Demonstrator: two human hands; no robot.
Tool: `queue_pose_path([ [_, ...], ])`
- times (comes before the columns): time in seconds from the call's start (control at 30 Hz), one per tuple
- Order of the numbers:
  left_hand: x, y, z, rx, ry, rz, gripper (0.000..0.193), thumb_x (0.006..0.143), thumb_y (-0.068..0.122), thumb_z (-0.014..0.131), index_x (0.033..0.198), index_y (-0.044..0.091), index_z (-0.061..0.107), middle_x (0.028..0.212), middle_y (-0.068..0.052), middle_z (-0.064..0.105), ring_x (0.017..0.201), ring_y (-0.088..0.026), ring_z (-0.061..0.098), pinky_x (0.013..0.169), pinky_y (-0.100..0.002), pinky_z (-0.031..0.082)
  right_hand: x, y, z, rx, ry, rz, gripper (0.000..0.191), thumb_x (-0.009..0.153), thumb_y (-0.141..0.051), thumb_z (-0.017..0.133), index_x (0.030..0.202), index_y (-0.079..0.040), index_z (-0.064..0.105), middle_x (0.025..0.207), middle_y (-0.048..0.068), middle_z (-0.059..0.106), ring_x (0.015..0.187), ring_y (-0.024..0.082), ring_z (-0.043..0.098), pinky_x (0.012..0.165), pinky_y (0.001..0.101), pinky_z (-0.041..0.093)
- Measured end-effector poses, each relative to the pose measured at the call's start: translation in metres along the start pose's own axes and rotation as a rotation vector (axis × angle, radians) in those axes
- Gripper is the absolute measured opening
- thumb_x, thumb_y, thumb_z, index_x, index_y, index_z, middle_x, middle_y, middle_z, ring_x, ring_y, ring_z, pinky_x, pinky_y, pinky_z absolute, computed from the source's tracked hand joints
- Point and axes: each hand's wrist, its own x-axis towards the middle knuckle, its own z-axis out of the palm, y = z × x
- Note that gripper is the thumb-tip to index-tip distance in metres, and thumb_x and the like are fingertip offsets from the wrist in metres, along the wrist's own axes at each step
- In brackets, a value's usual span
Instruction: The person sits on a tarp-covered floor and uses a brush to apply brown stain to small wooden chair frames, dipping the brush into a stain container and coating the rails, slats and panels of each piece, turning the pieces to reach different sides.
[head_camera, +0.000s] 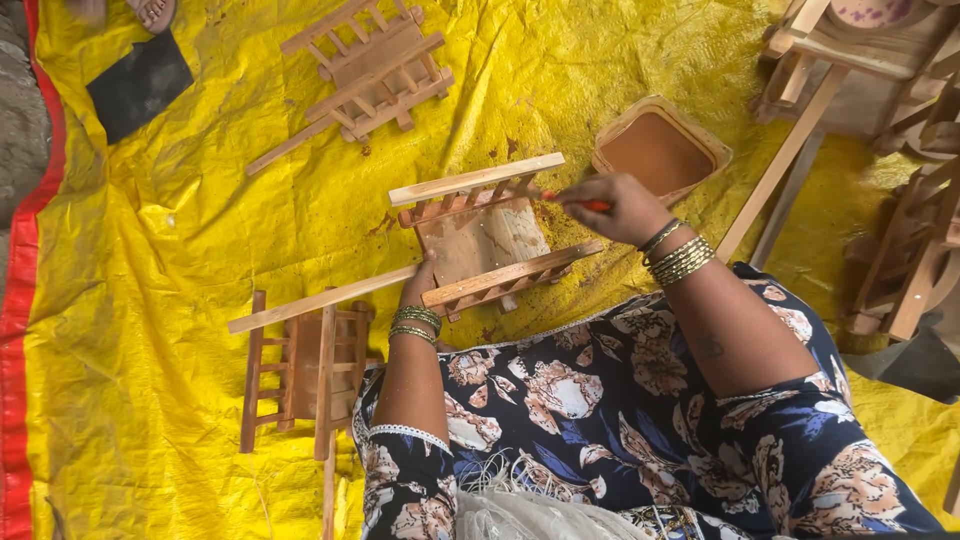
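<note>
Floral-print lap fills the near edge; just beyond it the small wooden frame (487, 238) lies on the yellow tarp (180, 230), long rails running left to right. Left hand (420, 285) is pressed against the frame's near-left side, grip unclear, while the right hand (615, 207) is pinched closed on a red-handled brush (580, 203) pointing left at the frame's far rail. Shallow tray (660, 150) of brown liquid sits just beyond-right of the frame, nearest the right hand.

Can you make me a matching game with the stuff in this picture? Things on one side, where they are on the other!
Things:
1. small wooden frame
2. tub of brown paste
3. red-handled brush
4. black mat

Places:
A. top left corner of the yellow sheet
B. in the right hand
C. steadied by the left hand
D. just beyond the right hand

Pairs: 1-C, 2-D, 3-B, 4-A
</note>
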Motion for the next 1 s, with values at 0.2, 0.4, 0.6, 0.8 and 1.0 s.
queue_pose_path([
  [0.2,-0.003,0.006,-0.003,0.149,0.027,0.005,0.062,0.09,0.041,0.072,0.133,-0.001,0.056,0.121,-0.026,0.065,0.087,-0.034,0.074,0.066,-0.045,0.064,0.014,-0.006,0.03,-0.114,0.037,-0.128,0.029,0.094,-0.025,0.068,0.12,-0.015,0.075,0.103,0.014,0.073,0.083,0.033,0.069,0.074,0.0425,0.056],
  [0.4,0.003,0.007,-0.006,0.184,0.046,0.021,0.063,0.09,0.042,0.071,0.132,-0.003,0.056,0.119,-0.024,0.065,0.089,-0.034,0.074,0.068,-0.044,0.064,0.011,-0.011,0.022,-0.354,0.136,-0.182,0.024,0.092,-0.025,0.07,0.113,-0.017,0.077,0.1,0.008,0.076,0.082,0.029,0.071,0.073,0.0424,0.056],
  [0.6,0.013,0.0,-0.012,0.308,0.086,0.091,0.059,0.09,0.045,0.073,0.122,-0.005,0.066,0.107,-0.019,0.07,0.083,-0.027,0.07,0.066,-0.038,0.059,0.006,-0.013,0.019,-0.282,0.013,-0.111,0.021,0.093,-0.024,0.069,0.111,-0.018,0.079,0.093,0.005,0.076,0.075,0.026,0.07,0.067,0.0407,0.056],
  [0.8,0.015,-0.004,-0.013,0.268,0.082,0.052,0.06,0.091,0.045,0.074,0.121,-0.006,0.062,0.093,-0.013,0.057,0.072,-0.028,0.065,0.062,-0.043,0.06,0.022,-0.015,0.051,-0.498,0.188,-0.282,0.027,0.09,-0.026,0.071,0.115,-0.016,0.077,0.102,0.006,0.076,0.076,0.027,0.069,0.071,0.0406,0.056],
  [1.0,0.015,-0.002,-0.015,0.265,0.066,0.056,0.058,0.09,0.044,0.073,0.117,-0.006,0.063,0.09,-0.012,0.06,0.07,-0.027,0.067,0.06,-0.042,0.061,-0.002,-0.019,0.01,-0.321,0.216,-0.134,0.015,0.091,-0.019,0.073,0.104,-0.015,0.079,0.091,0.007,0.075,0.07,0.026,0.07,0.062,0.0386,0.055],
])
